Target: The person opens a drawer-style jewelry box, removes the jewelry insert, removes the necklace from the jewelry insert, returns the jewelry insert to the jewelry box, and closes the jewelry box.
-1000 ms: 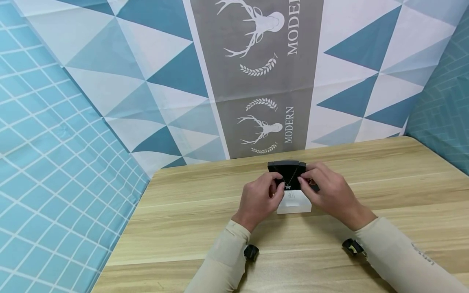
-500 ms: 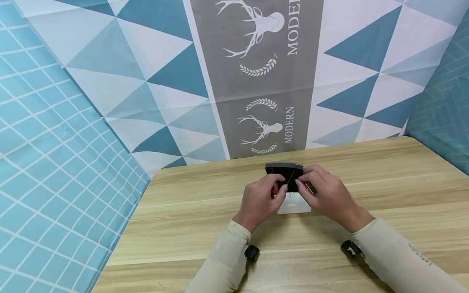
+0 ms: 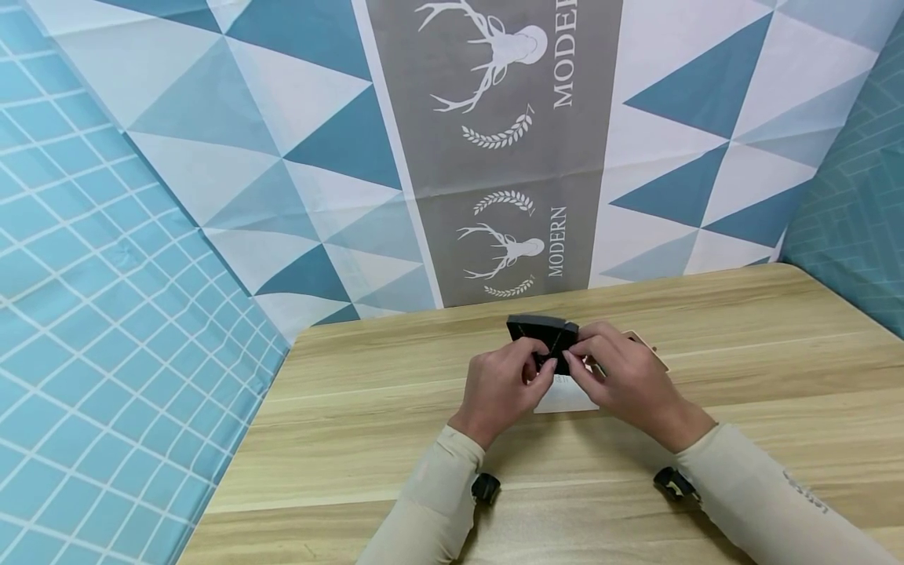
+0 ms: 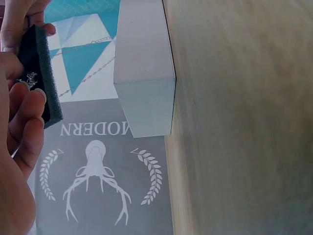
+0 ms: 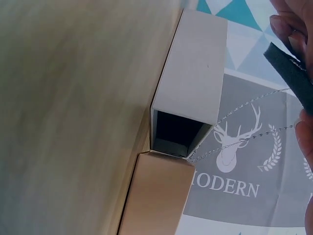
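A black foam jewelry insert [image 3: 542,326] is held up by both hands behind the white box [image 3: 565,402]. My left hand [image 3: 497,384], fingers curled, grips its left side; in the left wrist view, the fingertips are at a small silvery pendant [image 4: 32,79] on the insert's face. My right hand [image 3: 628,384] pinches the insert's right side, thumb in front. The necklace chain [image 5: 254,100] hangs in loops from behind the insert [image 5: 288,73]. My fingers hide much of the insert's front.
In the right wrist view, the white box [image 5: 190,63] lies with one end open and dark inside. A tan box part [image 5: 156,196] lies beside that end; the head view shows its edge [image 3: 653,353] behind my right hand. The wooden table [image 3: 367,439] meets a patterned wall cloth [image 3: 515,157].
The insert has shifted slightly left and down and tilted. My right hand has moved left with it, uncovering the tan box part behind. My left hand has hardly moved.
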The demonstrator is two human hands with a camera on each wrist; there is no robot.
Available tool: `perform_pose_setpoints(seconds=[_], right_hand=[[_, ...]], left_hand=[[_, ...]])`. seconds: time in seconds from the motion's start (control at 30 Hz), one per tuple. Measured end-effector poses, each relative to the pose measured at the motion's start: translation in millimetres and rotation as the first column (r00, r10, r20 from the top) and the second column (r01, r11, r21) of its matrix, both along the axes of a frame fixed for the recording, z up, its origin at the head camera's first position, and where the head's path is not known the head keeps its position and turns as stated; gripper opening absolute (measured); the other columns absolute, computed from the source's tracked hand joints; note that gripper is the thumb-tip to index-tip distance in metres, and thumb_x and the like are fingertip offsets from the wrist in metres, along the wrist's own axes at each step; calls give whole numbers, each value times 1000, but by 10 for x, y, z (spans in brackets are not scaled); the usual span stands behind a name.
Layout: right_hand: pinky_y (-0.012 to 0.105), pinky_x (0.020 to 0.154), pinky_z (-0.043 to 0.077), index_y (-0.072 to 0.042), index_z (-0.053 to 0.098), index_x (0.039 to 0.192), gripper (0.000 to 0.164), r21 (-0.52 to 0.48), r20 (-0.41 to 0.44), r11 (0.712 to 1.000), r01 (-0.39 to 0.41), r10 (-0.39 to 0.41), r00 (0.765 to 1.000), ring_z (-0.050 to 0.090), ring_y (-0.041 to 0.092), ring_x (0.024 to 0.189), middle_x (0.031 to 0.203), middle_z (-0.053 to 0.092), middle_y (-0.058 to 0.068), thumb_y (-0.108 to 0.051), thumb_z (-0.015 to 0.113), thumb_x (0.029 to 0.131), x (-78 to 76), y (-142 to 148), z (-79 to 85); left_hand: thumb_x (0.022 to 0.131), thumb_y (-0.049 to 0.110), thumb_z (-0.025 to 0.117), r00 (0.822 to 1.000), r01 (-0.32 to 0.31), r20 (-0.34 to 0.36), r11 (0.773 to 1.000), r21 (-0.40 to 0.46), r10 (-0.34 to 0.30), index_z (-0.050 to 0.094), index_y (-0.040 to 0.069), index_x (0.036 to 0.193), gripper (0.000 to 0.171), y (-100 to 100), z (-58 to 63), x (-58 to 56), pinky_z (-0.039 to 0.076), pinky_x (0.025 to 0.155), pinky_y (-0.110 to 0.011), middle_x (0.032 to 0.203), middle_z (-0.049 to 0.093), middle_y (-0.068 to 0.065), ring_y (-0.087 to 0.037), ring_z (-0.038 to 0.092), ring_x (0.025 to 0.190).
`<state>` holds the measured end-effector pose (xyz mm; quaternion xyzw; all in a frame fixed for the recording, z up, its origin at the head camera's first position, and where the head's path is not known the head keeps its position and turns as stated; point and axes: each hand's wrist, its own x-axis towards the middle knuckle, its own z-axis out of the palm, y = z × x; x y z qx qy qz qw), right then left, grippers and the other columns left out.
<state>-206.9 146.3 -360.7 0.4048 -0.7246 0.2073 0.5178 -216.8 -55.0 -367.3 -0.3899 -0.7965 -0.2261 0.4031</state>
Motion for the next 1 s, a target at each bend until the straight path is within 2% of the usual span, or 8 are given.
perform_pose_setpoints(seconds=[0.43,0.73,1.0], right_hand=[[21,50,47,-1,62,86,29,8,0,1000,-24,24,1000,58,12,61,89,62,9,-22,51,103,9,-21,-5],[22,48,45,-2,63,86,30,6,12,1000,-14,14,1000,58,13,61,90,62,8,-23,51,103,8,-20,-9],[25,45,43,-3,63,87,27,16,26,1000,7,-7,1000,58,13,60,90,63,7,-22,52,102,10,-10,-12]], left_hand=[[87,14,72,999,11,32,1000,-12,-11,65,14,86,6,1,-4,15,33,51,-11,65,53,10,1,45,53],[87,13,71,1000,14,5,1000,-13,-14,63,14,85,8,-7,-23,4,33,50,-10,65,52,11,3,44,52],[87,12,70,1000,22,10,1000,-4,-22,62,14,84,9,-3,-19,1,32,50,-11,64,51,10,2,43,52]])
